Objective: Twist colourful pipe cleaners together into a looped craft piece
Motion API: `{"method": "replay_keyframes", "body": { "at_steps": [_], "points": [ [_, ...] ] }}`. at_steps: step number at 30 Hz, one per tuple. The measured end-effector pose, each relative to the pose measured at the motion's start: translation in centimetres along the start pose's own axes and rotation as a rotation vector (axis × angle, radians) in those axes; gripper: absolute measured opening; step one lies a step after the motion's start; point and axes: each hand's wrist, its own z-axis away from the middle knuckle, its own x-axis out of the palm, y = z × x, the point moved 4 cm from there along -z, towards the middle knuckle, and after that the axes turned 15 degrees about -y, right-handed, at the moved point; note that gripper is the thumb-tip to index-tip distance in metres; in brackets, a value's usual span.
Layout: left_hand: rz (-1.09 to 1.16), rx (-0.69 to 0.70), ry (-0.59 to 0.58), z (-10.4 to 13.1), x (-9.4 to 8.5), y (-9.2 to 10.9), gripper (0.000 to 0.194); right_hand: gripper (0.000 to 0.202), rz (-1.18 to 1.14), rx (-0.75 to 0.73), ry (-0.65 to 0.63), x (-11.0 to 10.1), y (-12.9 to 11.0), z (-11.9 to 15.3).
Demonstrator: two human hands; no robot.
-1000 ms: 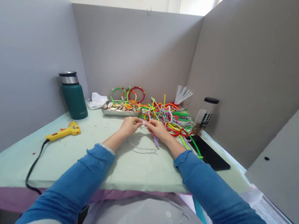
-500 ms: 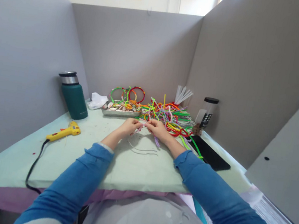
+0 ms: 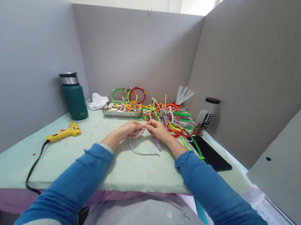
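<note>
My left hand (image 3: 130,129) and my right hand (image 3: 157,128) meet fingertip to fingertip over the middle of the table. Both are closed in a pinch on a pink-lilac pipe cleaner (image 3: 141,131), most of it hidden by my fingers. A purple end (image 3: 158,144) hangs below my right hand; I cannot tell whether it is the same piece. From under my left hand a thin grey pipe cleaner (image 3: 142,154) curves down and to the right, close above the cloth.
Behind my hands stand a metal tray (image 3: 121,114) of shell-like pieces and a heap of coloured pipe cleaners (image 3: 169,115). Left are a green bottle (image 3: 75,100) and a yellow glue gun (image 3: 64,133). A clear jar (image 3: 207,116) and a black tablet-like slab (image 3: 212,154) lie right.
My left hand has turned slightly, and its fingers have closed in toward my right. The grey strands' ends have drawn together and shifted a little; the purple end hangs slightly lower.
</note>
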Motion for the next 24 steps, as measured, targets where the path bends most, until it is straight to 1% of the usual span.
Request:
{"method": "replay_keyframes", "body": {
  "at_steps": [5, 9, 12, 14, 19, 21, 24],
  "points": [
    [0.018, 0.015, 0.02, 0.0, 0.1, 0.3, 0.019, 0.029, -0.001, -0.011, 0.031, -0.3, 0.1, 0.0],
    [-0.069, 0.017, 0.04, 0.0, 0.1, 0.5, 0.006, 0.028, -0.009, -0.008, 0.037, -0.2, 0.0, 0.1],
    [-0.215, -0.004, 0.095, 0.0, 0.1, 0.5, 0.011, 0.028, -0.025, 0.002, 0.041, -0.1, -0.1, 0.1],
    [-0.339, -0.004, 0.166, 0.0, 0.0, 0.6, 0.014, 0.028, -0.025, 0.011, 0.041, 0.0, -0.2, 0.1],
    [-0.755, 0.009, 0.345, 0.1, -0.3, 1.3, 0.017, 0.026, -0.029, 0.024, 0.037, 0.0, 0.1, 0.1],
    [-0.875, 0.001, 0.384, 0.0, -0.4, 1.5, 0.019, 0.025, -0.032, 0.031, 0.036, 0.0, 0.3, 0.0],
    [-0.981, 0.022, 0.414, 0.0, -0.6, 1.5, 0.02, 0.025, -0.046, 0.051, 0.035, 0.0, 0.6, 0.0]
  ]
}}
